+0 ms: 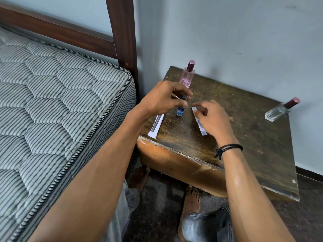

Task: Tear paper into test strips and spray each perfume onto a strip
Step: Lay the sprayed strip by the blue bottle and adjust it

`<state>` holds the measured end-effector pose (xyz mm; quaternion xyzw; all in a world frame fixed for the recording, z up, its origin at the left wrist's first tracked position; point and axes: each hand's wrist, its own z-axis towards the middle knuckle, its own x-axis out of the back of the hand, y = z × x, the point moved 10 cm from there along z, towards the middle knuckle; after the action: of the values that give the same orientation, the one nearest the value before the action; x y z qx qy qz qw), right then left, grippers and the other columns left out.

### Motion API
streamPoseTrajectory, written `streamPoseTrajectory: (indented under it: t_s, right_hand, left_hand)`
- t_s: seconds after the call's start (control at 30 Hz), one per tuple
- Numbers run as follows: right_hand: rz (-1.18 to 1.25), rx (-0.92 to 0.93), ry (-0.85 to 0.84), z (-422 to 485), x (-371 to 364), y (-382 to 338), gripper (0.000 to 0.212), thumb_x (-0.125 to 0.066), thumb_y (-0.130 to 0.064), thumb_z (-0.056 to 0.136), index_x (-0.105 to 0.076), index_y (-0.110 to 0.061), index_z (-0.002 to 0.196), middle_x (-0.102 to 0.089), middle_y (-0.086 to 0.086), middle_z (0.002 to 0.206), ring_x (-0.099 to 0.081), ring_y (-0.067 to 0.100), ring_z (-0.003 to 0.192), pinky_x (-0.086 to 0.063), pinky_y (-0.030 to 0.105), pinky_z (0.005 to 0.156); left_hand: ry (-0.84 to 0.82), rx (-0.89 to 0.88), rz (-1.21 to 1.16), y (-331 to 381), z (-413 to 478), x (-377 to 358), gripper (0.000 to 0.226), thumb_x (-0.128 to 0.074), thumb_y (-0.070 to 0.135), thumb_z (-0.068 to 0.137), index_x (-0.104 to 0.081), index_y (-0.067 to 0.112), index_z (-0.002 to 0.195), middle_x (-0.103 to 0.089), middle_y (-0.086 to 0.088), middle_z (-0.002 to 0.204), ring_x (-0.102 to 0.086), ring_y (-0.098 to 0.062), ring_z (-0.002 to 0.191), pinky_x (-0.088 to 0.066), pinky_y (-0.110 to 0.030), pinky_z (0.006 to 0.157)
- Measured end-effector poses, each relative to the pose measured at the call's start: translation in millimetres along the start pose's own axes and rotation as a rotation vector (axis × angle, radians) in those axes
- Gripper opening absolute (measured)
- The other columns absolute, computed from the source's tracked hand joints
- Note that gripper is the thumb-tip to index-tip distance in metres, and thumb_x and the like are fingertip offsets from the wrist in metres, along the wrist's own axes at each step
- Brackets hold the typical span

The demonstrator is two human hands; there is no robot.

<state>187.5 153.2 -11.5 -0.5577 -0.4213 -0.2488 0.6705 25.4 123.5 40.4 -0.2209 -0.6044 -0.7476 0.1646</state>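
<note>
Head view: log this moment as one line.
left hand grips blue perfume bottle | right hand pinches paper strip on table | pink perfume bottle, clear perfume bottle untouched | second strip at table's left edge

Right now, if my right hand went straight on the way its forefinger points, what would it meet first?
Probably the small blue perfume bottle that your left hand holds. Your right hand, pinching the paper strip, points its forefinger left at it. Depth is unclear from one view.

The left hand (164,98) hides the top of the blue bottle (180,110) and the base of the pink bottle (187,75). The right hand (211,119) covers the middle of the strip (202,131). Print on the left paper (156,126) is too small to read.
</note>
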Motion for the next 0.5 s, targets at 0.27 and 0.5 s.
streamPoseTrajectory:
  t_s: [0.27, 0.5]
  right_hand:
    - [-0.042, 0.001, 0.011, 2.9, -4.0, 0.8, 0.012, -0.067, -0.029, 0.098, -0.07, -0.03, 0.11, -0.051, -0.008, 0.101, -0.056, 0.017, 0.093, -0.041, 0.03, 0.073]
    - [-0.035, -0.002, 0.034, 2.1, -2.3, 2.0, 0.006, -0.068, -0.03, 0.098, -0.069, -0.028, 0.104, -0.052, -0.008, 0.098, -0.057, 0.019, 0.092, -0.042, 0.032, 0.071]
  left_hand:
    - [-0.031, 0.019, -0.038, -1.3, -3.6, -1.2, 0.033, -0.083, 0.011, 0.079, -0.075, 0.019, 0.11, -0.073, 0.012, 0.099, -0.068, 0.006, 0.091, -0.053, -0.01, 0.083]
    - [0.103, -0.015, -0.097, 10.8, -4.7, 15.3, 0.031, -0.08, 0.03, 0.083, -0.072, 0.023, 0.113, -0.068, 0.011, 0.112, -0.065, -0.002, 0.1, -0.057, -0.03, 0.088]
